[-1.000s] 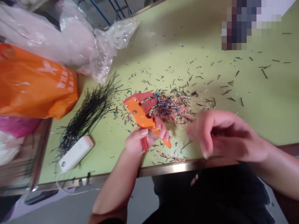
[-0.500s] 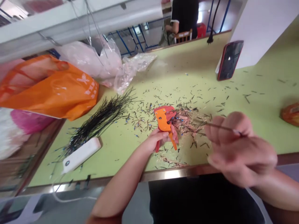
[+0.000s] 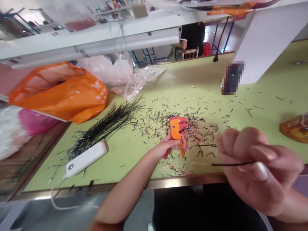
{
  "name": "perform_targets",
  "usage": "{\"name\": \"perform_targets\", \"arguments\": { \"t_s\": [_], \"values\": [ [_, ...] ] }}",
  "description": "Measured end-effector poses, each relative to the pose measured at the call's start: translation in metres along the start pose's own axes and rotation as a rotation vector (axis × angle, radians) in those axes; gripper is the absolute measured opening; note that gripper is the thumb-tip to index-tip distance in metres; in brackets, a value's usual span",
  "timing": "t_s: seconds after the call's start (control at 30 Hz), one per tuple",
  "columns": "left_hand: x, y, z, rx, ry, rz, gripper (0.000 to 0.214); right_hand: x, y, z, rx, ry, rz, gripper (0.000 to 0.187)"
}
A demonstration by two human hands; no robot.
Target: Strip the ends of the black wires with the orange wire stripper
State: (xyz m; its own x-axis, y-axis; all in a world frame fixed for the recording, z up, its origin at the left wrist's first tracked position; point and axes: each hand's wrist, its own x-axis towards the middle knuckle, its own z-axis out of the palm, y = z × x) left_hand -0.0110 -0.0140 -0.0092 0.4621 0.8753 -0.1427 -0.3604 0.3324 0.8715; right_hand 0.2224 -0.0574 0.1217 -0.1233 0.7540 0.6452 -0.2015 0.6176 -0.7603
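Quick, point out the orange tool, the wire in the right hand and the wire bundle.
Orange tool (image 3: pixel 176 130), head view: on its orange body.
Held wire (image 3: pixel 232 165), head view: on its middle stretch.
Wire bundle (image 3: pixel 108 124), head view: amid its strands.

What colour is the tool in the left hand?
The tool is orange and red; it shows best in the head view.

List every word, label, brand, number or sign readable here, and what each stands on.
No text reads clearly.
Glossy orange carrier bag: white characters below a white emblem, too blurred to read.
White oblong plastic device: round dark mark, no legible lettering.
Rounded orange package: pale label, too blurred to read.
Orange-and-red hand tool: no lettering discernible.
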Motion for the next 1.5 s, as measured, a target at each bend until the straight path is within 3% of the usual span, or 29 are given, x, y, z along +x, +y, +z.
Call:
{"name": "perform_targets", "arguments": {
  "t_s": [0.07,0.1,0.17,0.23,0.4,0.5,0.7,0.83,1.03,1.23,1.5],
  "values": [
    [0.002,0.002,0.003,-0.019,-0.027,-0.014,0.034,-0.01,0.019,-0.001,-0.023,0.116,-0.151,0.032],
    [0.004,0.001,0.002,-0.035,-0.02,-0.01,0.037,-0.014,0.03,-0.004,-0.081,0.12,-0.16,0.03],
    [0.01,-0.002,-0.001,-0.061,-0.051,-0.022,0.042,-0.018,0.053,-0.012,-0.213,0.116,-0.04,0.023],
    [0.014,-0.006,-0.006,-0.088,-0.061,-0.029,0.045,-0.01,0.076,-0.017,-0.237,0.027,0.113,0.018],
    [0.016,-0.006,-0.011,-0.157,-0.111,-0.032,0.042,0.024,0.12,-0.01,0.039,-0.174,0.346,0.017],
    [0.013,0.0,-0.009,-0.246,-0.109,-0.015,0.04,0.028,0.135,-0.003,0.195,-0.129,0.478,0.013],
    [0.007,0.011,-0.004,-0.307,-0.097,-0.035,0.041,0.019,0.144,0.005,0.475,-0.093,0.719,0.011],
    [0.006,0.012,0.002,-0.275,-0.151,-0.07,0.044,0.016,0.152,0.011,0.585,-0.119,0.839,0.025],
    [0.008,0.012,0.007,-0.242,-0.211,-0.081,0.047,0.01,0.154,0.016,0.56,-0.304,0.822,0.039],
    [0.007,0.014,0.007,-0.226,-0.237,-0.099,0.047,0.01,0.159,0.016,0.553,-0.167,0.847,0.041],
    [0.006,0.007,0.005,-0.237,-0.232,-0.109,0.045,0.004,0.158,0.02,0.601,-0.272,0.837,0.041]
  ]
}}
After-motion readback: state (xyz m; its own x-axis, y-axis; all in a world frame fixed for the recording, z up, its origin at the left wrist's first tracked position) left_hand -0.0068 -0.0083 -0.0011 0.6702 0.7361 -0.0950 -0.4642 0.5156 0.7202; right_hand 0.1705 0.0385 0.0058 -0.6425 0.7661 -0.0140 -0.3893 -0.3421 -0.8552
